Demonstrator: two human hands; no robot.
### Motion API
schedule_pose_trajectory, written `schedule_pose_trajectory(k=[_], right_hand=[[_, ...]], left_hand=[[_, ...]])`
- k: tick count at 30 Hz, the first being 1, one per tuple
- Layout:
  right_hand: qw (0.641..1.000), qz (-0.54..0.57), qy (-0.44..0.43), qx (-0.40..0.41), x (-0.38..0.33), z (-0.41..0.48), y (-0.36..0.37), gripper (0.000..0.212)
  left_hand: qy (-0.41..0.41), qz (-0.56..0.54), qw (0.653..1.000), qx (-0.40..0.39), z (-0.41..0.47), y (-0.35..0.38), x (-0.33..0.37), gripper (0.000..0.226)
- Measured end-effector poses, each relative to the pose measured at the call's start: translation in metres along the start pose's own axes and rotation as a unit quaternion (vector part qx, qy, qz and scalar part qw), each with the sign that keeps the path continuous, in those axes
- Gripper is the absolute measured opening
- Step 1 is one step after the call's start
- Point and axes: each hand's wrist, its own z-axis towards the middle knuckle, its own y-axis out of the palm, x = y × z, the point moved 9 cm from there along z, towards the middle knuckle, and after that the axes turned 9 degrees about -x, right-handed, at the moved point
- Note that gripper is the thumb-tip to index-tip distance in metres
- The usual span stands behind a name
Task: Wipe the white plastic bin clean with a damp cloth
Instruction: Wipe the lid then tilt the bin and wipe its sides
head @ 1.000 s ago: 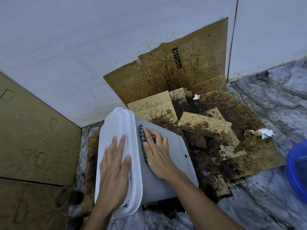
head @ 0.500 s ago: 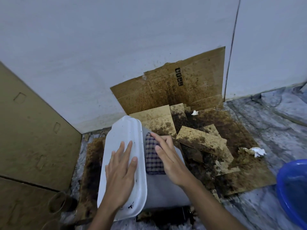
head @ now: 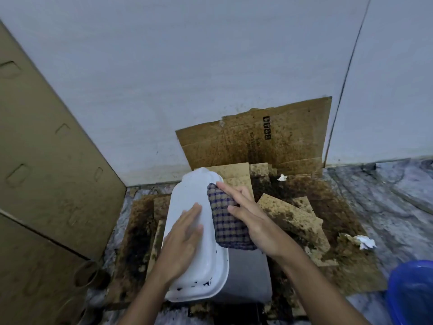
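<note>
The white plastic bin (head: 246,275) stands upside down on the dirty floor, its flat white base (head: 189,195) facing up with dark specks near the front edge. My left hand (head: 182,240) lies flat on that base with straight fingers. A checked blue and beige cloth (head: 225,221) is spread against the bin's grey side wall just under the base rim. My right hand (head: 253,221) presses the cloth to the wall with extended fingers, thumb lying over the cloth.
Stained, mouldy cardboard pieces (head: 290,216) cover the floor to the right, and one sheet (head: 257,139) leans on the wall. A large cardboard panel (head: 46,165) stands at the left. A blue basin (head: 412,292) sits at the lower right. Crumpled tissue (head: 365,241) lies near it.
The cloth has unfolded from a narrow strip to a wide patch on the bin's side. My right hand has slid down the cloth. My left hand stays on the base.
</note>
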Motion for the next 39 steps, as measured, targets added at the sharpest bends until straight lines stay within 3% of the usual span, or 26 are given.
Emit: schedule_pose_trajectory(k=[5, 12, 18, 23, 28, 34, 39], right_hand=[[0.999, 0.038, 0.032, 0.013, 0.009, -0.002, -0.001, 0.051], [0.994, 0.088, 0.061, 0.021, 0.011, -0.018, -0.012, 0.047], [0.992, 0.081, 0.09, 0.042, 0.012, -0.036, -0.025, 0.057], [0.991, 0.074, 0.1, 0.056, 0.017, -0.048, -0.034, 0.055], [0.99, 0.073, 0.107, 0.054, 0.017, -0.056, -0.038, 0.054], [0.99, -0.032, 0.136, 0.031, 0.022, -0.06, -0.037, 0.048], [0.955, -0.257, 0.148, 0.017, 0.033, -0.06, -0.041, 0.056]], left_hand=[[0.05, 0.038, 0.997, -0.036, 0.007, 0.004, 0.003, 0.053], [0.063, 0.066, 0.995, -0.042, 0.012, 0.02, 0.019, 0.052], [0.078, 0.057, 0.994, -0.055, 0.011, 0.039, 0.033, 0.048], [0.087, 0.005, 0.995, -0.057, 0.011, 0.052, 0.047, 0.043], [0.081, -0.042, 0.996, -0.008, 0.005, 0.038, 0.055, 0.037], [0.102, -0.077, 0.992, 0.012, -0.007, 0.028, 0.065, 0.038], [0.099, -0.093, 0.991, 0.006, -0.015, 0.029, 0.068, 0.036]])
